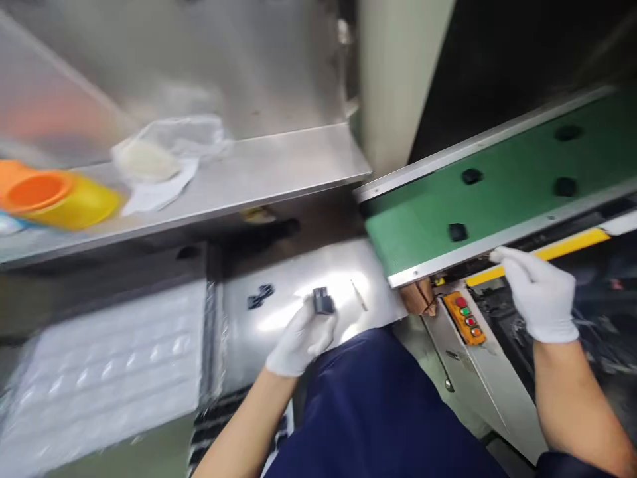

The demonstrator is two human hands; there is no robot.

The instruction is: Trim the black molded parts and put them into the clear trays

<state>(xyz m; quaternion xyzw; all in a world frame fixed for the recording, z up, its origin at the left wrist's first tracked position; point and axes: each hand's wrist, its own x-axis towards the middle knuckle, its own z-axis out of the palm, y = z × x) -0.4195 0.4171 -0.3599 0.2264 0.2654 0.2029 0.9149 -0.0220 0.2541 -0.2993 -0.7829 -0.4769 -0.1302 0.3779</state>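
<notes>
My left hand (302,337), in a white glove, is closed on a small black plastic part (323,301) above a shiny steel tray (279,312). Another small black part (260,296) lies on that tray to the left. My right hand (540,292), also gloved, reaches toward the near metal edge of a green conveyor belt (497,192) with its fingers curled; nothing shows in it. Several black parts (457,232) ride on the belt.
An orange control box (465,318) with coloured buttons sits under the belt's end. A clear blister tray (104,372) lies at the lower left. On the steel shelf (259,172) rest an orange-yellow cup (54,199) and a crumpled plastic bag (159,156). My blue clothing fills the bottom centre.
</notes>
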